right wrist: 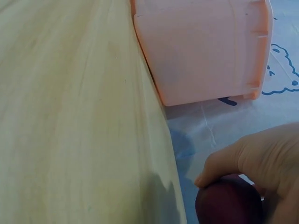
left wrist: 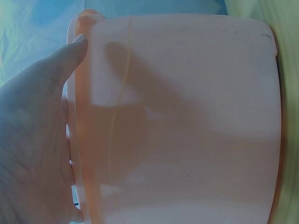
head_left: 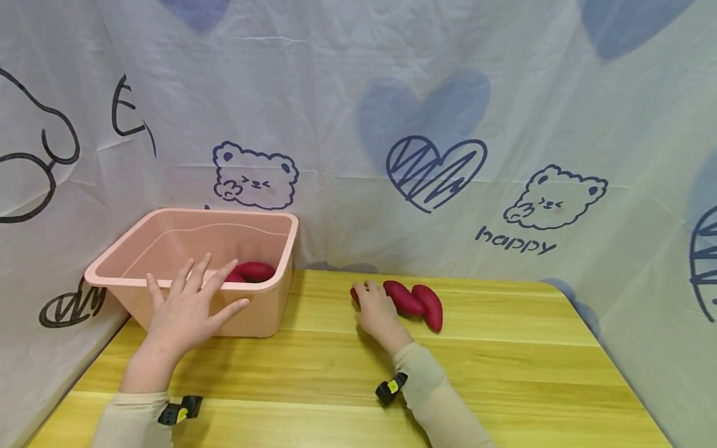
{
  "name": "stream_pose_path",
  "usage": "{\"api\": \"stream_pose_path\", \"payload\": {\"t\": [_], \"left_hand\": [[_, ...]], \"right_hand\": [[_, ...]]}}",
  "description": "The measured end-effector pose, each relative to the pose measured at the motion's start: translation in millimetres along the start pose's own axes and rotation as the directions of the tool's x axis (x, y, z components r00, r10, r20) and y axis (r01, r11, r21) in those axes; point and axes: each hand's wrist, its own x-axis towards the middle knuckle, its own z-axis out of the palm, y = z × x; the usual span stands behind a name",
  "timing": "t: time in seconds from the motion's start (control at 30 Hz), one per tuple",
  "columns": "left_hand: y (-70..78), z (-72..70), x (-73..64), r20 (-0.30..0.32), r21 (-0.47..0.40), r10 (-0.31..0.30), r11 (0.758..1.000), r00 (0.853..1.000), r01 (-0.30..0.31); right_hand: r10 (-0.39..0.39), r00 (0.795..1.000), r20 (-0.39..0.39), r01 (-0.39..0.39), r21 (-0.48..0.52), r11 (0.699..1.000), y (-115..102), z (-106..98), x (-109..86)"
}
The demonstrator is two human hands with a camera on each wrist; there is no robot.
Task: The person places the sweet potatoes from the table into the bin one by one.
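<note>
My left hand (head_left: 186, 314) is at the near rim of a pink plastic bin (head_left: 254, 314), its fingers spread and straight over the edge. In the left wrist view the thumb (left wrist: 74, 53) lies along the rim. At least two dark red sweet potatoes (head_left: 256, 271) lie inside the bin, partly hidden by its near wall. On the wooden table, my right hand (head_left: 379, 316) grips a sweet potato (right wrist: 229, 203), mostly covered by the fingers in the head view. Just right of that hand lie two more, one sweet potato (head_left: 403, 298) touching the other sweet potato (head_left: 431, 308).
The bin stands at the back left of the wooden table (head_left: 504, 361). A white printed cloth (head_left: 336, 124) with hearts and bears hangs behind the table and along both sides. Each sleeve carries a black strap (head_left: 391, 389).
</note>
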Motion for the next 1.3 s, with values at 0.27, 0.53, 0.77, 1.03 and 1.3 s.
{"api": "stream_pose_path", "payload": {"t": [0.27, 0.53, 0.77, 1.03, 1.3], "left_hand": [[-1.0, 0.6, -1.0, 0.004, 0.000, -0.001, 1.000, 1.000, 0.001], [-2.0, 1.1, -2.7, 0.000, -0.007, 0.001, 1.000, 1.000, -0.001], [-2.6, 0.8, -2.4, 0.002, -0.009, 0.002, 1.000, 1.000, -0.002], [-2.3, 0.9, -2.1, 0.005, -0.007, 0.001, 1.000, 1.000, -0.001], [-1.0, -0.3, -0.6, 0.004, -0.006, 0.001, 1.000, 1.000, -0.001]], "right_hand": [[-0.059, 0.995, -0.084, 0.061, 0.020, 0.998, 0.3, -1.6, 0.8], [-0.103, 0.987, -0.122, 0.108, 0.032, 0.994, -5.1, -6.9, 3.8], [-0.129, 0.977, -0.171, 0.136, 0.029, 0.990, -13.9, -16.2, 8.2], [-0.168, 0.966, -0.194, 0.175, 0.017, 0.984, -22.9, -25.2, 16.0], [-0.207, 0.948, -0.241, 0.221, 0.033, 0.975, -33.1, -41.7, 25.8]]}}
